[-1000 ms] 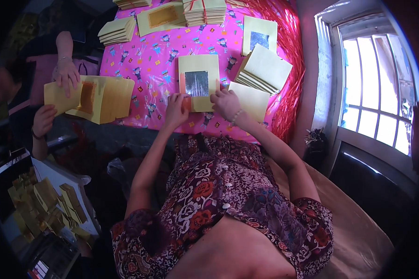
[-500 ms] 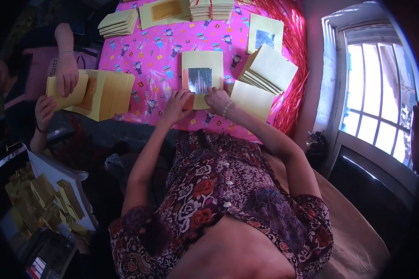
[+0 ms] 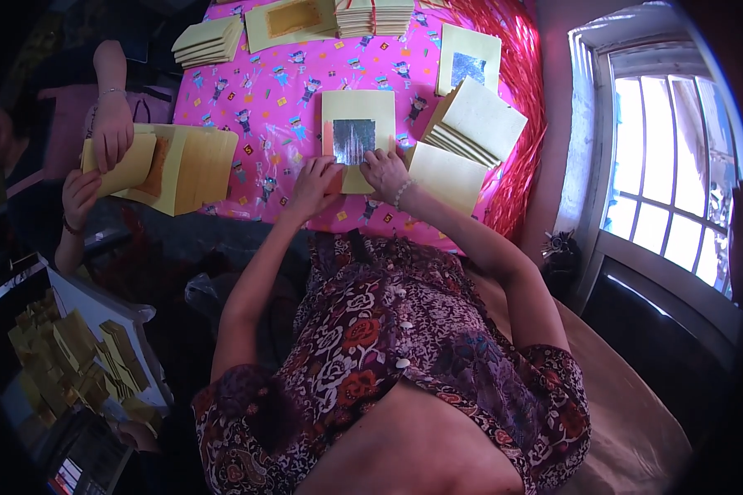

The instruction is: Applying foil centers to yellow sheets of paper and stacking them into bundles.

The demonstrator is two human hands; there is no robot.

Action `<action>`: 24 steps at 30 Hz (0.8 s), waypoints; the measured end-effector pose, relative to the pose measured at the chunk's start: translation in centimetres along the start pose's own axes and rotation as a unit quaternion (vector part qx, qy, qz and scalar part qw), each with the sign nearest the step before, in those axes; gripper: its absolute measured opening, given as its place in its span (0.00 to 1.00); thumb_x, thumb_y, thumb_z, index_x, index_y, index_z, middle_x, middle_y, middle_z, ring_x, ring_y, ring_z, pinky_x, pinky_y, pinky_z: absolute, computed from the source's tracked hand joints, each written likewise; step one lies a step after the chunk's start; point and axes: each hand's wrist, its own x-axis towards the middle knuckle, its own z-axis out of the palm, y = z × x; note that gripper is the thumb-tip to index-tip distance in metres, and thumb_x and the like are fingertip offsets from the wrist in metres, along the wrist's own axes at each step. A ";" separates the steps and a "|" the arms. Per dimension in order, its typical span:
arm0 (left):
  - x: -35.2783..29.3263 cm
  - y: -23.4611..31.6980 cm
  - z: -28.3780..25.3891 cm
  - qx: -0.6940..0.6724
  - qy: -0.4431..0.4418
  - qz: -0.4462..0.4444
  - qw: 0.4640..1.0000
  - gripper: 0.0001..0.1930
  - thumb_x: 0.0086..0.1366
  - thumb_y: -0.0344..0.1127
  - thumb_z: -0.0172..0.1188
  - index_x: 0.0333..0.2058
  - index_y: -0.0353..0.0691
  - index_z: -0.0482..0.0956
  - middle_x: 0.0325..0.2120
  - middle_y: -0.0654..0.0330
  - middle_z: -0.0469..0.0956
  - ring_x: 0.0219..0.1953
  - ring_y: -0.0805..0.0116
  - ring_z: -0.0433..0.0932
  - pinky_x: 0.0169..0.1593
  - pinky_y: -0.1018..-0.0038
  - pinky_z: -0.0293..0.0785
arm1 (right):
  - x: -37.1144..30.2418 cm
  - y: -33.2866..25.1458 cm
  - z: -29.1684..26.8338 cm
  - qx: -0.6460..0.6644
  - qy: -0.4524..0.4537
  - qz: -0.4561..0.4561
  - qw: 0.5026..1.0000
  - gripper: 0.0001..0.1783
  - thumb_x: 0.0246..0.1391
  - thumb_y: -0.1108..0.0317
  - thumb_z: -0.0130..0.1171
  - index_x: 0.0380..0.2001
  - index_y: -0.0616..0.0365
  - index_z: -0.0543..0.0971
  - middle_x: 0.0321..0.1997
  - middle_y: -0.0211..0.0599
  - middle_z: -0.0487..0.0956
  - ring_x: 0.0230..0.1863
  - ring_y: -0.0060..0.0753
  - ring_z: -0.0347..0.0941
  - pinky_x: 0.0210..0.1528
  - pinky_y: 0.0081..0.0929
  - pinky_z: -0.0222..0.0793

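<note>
A pale yellow sheet of paper [image 3: 359,104] with a dark silver foil square [image 3: 352,140] lies flat on the pink table in front of me. An orange-red strip shows along its left side. My left hand [image 3: 314,185] rests on the lower left edge of the sheet, fingers stretched over it. At the foil's lower right corner, my right hand [image 3: 385,175] has its fingers bent and drawn together; what sits between the fingertips is hidden. A stack of folded yellow papers [image 3: 476,124] stands to the right, partly over a plain yellow sheet [image 3: 446,177].
At left, another person's hands [image 3: 111,132] hold yellow paper sheets [image 3: 202,165]. More paper stacks [image 3: 209,41] line the far side of the pink tablecloth [image 3: 272,107]. Red plastic strands [image 3: 524,107] hang along the right edge. A white box [image 3: 111,305] beside yellow paper bundles is at lower left.
My right hand has shifted very slightly up and left by the foil's corner. My left hand stays on the sheet. The other person's upper hand has moved a little left.
</note>
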 end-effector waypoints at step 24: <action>0.5 -2.0 -1.0 -0.125 -0.060 -0.005 0.990 0.09 0.43 0.33 0.68 0.27 0.42 0.81 0.44 0.60 0.73 0.50 0.60 0.68 0.52 0.67 0.67 | 1.6 2.1 -0.9 0.059 -0.099 -0.059 0.992 0.12 0.43 0.65 0.59 0.30 0.61 0.80 0.38 0.51 0.75 0.37 0.46 0.77 0.35 0.37 0.74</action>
